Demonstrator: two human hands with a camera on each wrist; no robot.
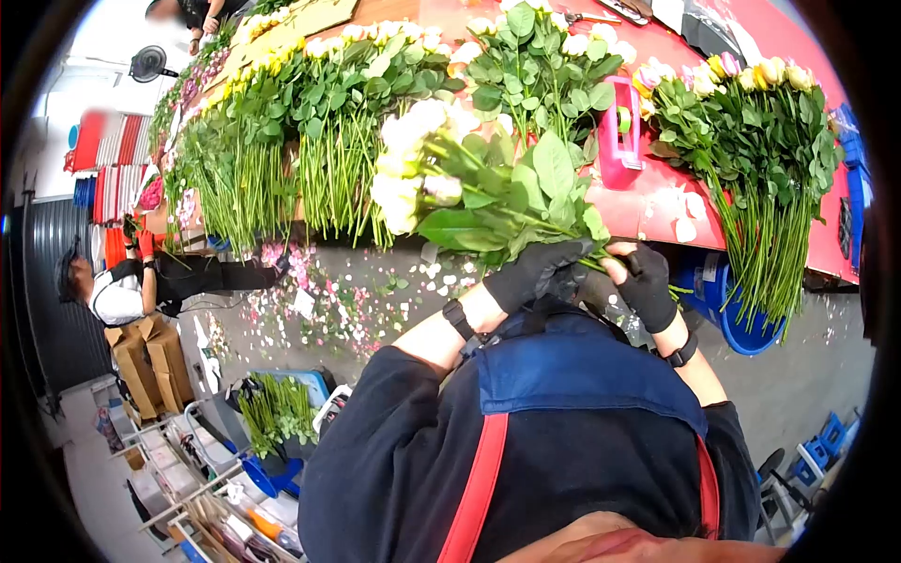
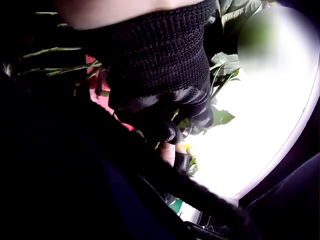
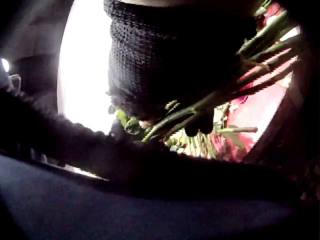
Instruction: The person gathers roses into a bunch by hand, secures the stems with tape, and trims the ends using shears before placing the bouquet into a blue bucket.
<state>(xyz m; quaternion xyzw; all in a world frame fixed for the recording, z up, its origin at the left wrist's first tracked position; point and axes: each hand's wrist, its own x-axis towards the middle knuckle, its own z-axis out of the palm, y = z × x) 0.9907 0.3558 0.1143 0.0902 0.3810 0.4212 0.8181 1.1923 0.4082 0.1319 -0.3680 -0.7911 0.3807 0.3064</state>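
In the head view a bunch of cream-white roses with broad green leaves is held in front of the chest, blooms toward the left. My left hand, in a black fingerless glove, grips its stems just below the leaves. Close beside it, my right hand, gloved alike, has its fingers and thumb curled at the lower stems. The left wrist view shows the black glove and a bare fingertip, mostly in shadow. Green stems run past the glove in the right wrist view; the fingers are largely hidden there.
Bundled roses line the red table, stems hanging over its near edge. A pink tape dispenser stands on it. Below are a blue bucket and scattered petals. Another person stands at left, near cardboard boxes.
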